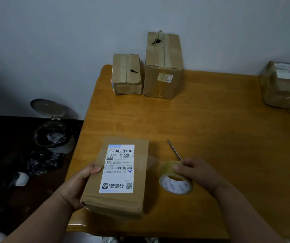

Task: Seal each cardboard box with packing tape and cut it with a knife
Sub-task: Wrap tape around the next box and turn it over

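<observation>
In the lower centre of the frame a flat cardboard box (118, 176) lies on the wooden bench (210, 128), with a white shipping label (118, 168) on its top face. The left hand (81, 183) grips the left edge of this box, with the thumb on top near the label. Just right of the box, the right hand (195, 172) holds a knife (174, 150), whose thin blade points up and to the left; the fingers of this hand also press on the top of a roll of clear packing tape (175, 181), which stands tilted on the bench. A strip of tape seems to run from the roll to the right side of the box.

At the top centre, against the wall, stand a small box (126, 74) and, just beside it, a taller box (163, 67). At the right edge are more wrapped parcels (280, 85). On the floor at the left stands an open trash bin (53, 130).
</observation>
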The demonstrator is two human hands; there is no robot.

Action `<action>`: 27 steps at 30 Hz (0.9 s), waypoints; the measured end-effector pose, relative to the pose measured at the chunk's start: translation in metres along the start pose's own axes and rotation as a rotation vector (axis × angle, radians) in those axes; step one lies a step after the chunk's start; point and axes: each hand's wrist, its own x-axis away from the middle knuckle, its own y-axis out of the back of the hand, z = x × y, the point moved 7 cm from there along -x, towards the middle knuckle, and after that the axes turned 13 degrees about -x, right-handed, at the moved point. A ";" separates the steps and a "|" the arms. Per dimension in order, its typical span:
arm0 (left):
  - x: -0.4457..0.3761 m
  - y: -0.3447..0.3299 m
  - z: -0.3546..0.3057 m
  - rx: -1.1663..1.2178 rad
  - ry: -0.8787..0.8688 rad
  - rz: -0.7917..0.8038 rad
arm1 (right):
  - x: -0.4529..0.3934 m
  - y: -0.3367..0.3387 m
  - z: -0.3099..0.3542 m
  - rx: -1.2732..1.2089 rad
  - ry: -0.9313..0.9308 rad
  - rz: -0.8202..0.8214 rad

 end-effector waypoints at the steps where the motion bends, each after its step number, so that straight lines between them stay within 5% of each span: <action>1: 0.000 0.000 0.004 -0.011 0.014 -0.012 | -0.004 -0.007 -0.004 0.089 -0.003 0.001; 7: 0.002 0.016 0.003 -0.096 -0.030 -0.084 | -0.013 -0.048 -0.015 0.150 -0.047 0.046; 10: 0.005 0.033 0.003 -0.011 -0.029 -0.117 | -0.010 -0.045 0.011 -0.161 -0.020 0.057; 12: 0.004 0.041 0.010 0.098 -0.006 -0.121 | -0.007 -0.039 0.038 -0.332 0.021 0.167; 17: 0.002 0.035 0.044 0.215 0.146 -0.132 | 0.006 -0.037 0.091 -0.299 0.117 0.392; 23: 0.000 0.045 0.041 -0.329 0.167 -0.375 | 0.007 -0.073 0.098 -0.010 0.093 0.342; 27: 0.014 0.046 0.000 -0.502 -0.049 -0.527 | 0.009 -0.106 0.104 0.008 0.152 0.332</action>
